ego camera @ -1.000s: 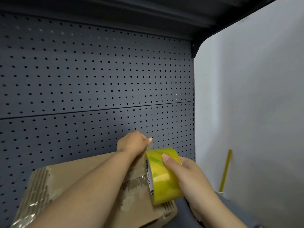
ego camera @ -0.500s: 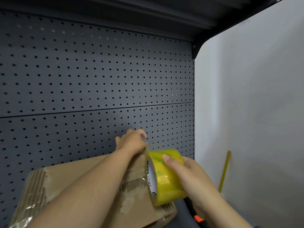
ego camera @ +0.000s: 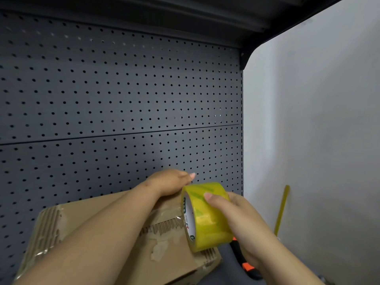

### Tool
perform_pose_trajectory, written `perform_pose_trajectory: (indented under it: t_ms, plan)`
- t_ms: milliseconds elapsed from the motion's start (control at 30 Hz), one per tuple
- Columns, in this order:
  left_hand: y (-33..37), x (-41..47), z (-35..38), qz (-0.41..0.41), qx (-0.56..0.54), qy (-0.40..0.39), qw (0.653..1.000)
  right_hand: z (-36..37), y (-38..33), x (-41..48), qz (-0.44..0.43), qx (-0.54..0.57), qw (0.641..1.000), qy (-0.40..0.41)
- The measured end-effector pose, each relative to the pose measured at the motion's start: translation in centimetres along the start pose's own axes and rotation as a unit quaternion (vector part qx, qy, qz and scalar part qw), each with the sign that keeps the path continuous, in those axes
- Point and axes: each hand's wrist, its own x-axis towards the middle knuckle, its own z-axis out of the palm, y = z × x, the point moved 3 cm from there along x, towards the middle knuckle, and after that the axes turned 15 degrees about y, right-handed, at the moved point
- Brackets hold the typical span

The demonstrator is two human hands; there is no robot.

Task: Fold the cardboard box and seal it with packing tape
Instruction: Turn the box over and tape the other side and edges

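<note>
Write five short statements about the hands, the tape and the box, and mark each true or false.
1. The right hand grips the yellow tape roll. True.
2. The left hand rests on the cardboard box at its far edge. True.
3. The tape roll lies flat on the box, untouched. False: the right hand holds it on edge.
4. A black-and-orange tool lies right of the box. True.
5. Tools hang on the wall panel. False: the pegboard shows only holes.
</note>
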Motion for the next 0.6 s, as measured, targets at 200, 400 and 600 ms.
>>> perform_pose_trajectory:
  t_ms: [200,400,600]
  plan:
    - [0.4,-0.6,-0.1,0.037,0.033,0.004,0.999,-0.5,-0.1,-0.4,0.012,-0.001,1.0,0.012]
    - [0.3,-0.9,0.0,0.061,0.096,0.041,0.993,-1.6,0.2,-2.4,0.016,-0.045,0.999,0.003]
    - [1.0,-1.6,-0.2,0.071,0.107,0.053,0.99,-3.3,0.9,-4.5,0.087,0.024,0.995,-0.035]
